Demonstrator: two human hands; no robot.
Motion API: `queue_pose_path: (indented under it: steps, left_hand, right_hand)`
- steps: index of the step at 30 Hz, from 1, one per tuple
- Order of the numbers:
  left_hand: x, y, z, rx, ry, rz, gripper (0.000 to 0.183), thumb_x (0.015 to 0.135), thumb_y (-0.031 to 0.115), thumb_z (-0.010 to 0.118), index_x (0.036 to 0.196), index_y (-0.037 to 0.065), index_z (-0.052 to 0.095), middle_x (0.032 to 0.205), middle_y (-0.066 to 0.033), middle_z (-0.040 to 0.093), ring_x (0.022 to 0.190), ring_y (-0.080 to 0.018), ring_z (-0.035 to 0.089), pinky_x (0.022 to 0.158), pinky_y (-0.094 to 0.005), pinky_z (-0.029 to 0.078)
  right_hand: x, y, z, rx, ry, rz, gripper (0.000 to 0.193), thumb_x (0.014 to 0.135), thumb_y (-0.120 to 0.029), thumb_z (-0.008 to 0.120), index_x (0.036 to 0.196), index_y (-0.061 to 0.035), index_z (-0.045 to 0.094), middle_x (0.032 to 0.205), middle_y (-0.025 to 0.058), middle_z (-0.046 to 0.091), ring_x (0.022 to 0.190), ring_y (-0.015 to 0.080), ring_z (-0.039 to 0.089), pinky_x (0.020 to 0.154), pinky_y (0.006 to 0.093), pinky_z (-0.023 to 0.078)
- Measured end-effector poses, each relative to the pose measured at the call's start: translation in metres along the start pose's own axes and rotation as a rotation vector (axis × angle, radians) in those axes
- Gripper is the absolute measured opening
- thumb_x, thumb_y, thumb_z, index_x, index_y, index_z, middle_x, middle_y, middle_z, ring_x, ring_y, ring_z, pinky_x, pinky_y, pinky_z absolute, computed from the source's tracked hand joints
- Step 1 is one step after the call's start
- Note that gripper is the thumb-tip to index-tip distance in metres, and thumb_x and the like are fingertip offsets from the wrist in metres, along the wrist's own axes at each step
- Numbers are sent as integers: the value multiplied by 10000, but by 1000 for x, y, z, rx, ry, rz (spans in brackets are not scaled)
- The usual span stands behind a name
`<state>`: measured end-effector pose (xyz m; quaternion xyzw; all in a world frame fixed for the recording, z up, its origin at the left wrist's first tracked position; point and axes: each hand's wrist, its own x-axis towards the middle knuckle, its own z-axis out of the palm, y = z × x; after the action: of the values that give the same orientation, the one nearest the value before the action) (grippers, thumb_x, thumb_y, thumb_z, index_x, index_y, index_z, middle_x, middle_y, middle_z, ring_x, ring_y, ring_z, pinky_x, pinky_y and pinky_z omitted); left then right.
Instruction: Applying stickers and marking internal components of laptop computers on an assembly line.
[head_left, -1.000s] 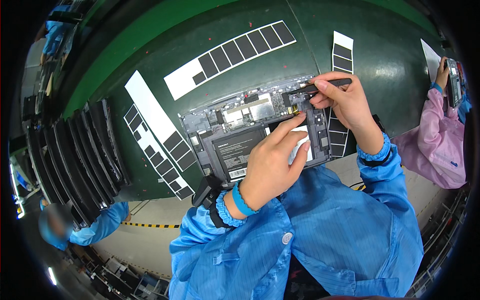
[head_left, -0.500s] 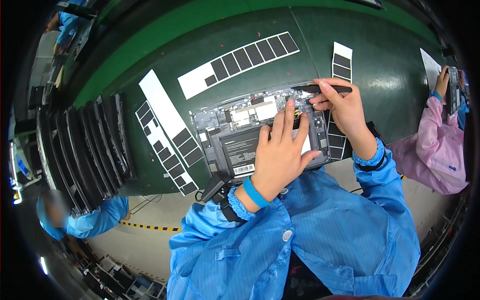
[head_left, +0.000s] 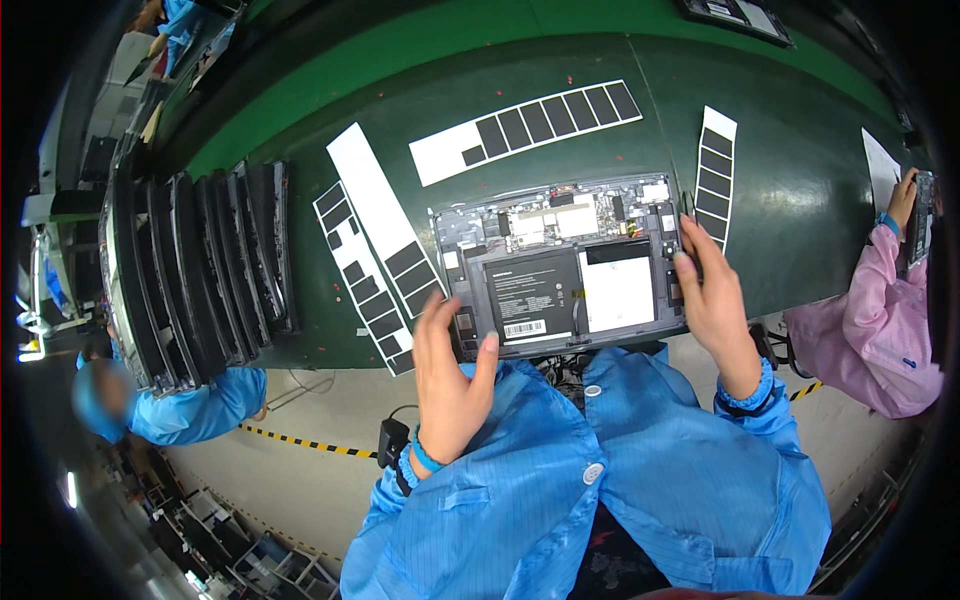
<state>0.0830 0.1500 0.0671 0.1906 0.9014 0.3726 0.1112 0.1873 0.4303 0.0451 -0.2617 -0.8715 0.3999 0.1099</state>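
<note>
Opened laptop (head_left: 565, 268) lies between left hand (head_left: 450, 375) and right hand (head_left: 713, 300).

open laptop base (head_left: 560, 265) flanked by hands | left: sticker strips (head_left: 365, 265), stacked panels (head_left: 190, 270) | beyond: bare mat (head_left: 780, 190)

Between my hands lies an opened laptop base (head_left: 565, 268), flat, its black battery and circuit boards exposed.

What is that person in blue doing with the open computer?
A person in a blue coat has an opened laptop on a green table, its insides showing. The left hand is at its left edge and the right hand at its right edge. Strips of black pads lie around it, and a stack of dark covers stands to the left.
</note>
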Motion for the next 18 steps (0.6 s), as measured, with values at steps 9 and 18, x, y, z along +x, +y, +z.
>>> queue_pose_path:
  steps: [9, 18]
  left_hand:
    - [-7, -19, 0, -666, -32, 77, 532, 928, 304, 481, 1322, -51, 443, 1450, -247, 330, 1305, -291, 373, 1056, -367, 283]
    - [17, -23, 8, -88, 110, 418, 454, 860, 194, 605, 1238, -42, 519, 1431, -272, 343, 1303, -429, 367, 1066, -454, 319]
  right_hand:
    - [12, -12, -5, 496, 116, -118, 529, 907, -73, 547, 1391, 46, 370, 1366, 183, 469, 1258, 245, 462, 1071, 345, 318]
    - [208, -70, 0, 1220, 103, 10, 417, 912, 3, 534, 1318, 21, 436, 1189, 164, 577, 1002, 194, 592, 858, 322, 501]
